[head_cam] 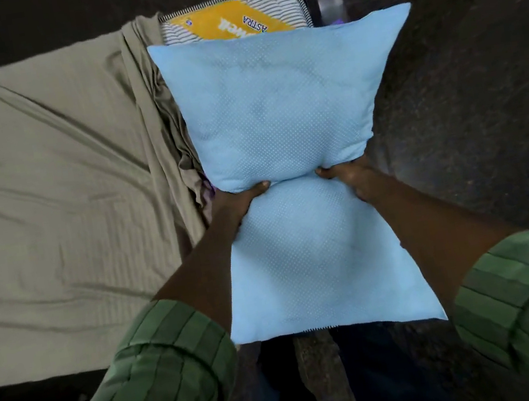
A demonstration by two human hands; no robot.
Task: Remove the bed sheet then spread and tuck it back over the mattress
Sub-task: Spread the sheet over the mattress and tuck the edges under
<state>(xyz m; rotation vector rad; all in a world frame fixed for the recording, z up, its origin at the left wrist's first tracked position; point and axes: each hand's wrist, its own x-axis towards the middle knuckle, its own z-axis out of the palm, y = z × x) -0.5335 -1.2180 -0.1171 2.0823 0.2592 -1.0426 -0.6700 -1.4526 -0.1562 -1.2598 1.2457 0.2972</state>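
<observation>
We hold a blue pillow (278,101) out in front of us, pinched at its waist — our left hand (239,201) grips one side, our right hand (346,177) the other, thumbs on top and fingers curled under, so the middle bunches in. The sheet (46,186) lies wrinkled over the mattress (274,8) to our left, its edge gathered in folds beside the pillow — one striped mattress corner with a yellow label (228,22) is bare. Green sleeves (153,384) cover our forearms above a dark floor (482,96).
</observation>
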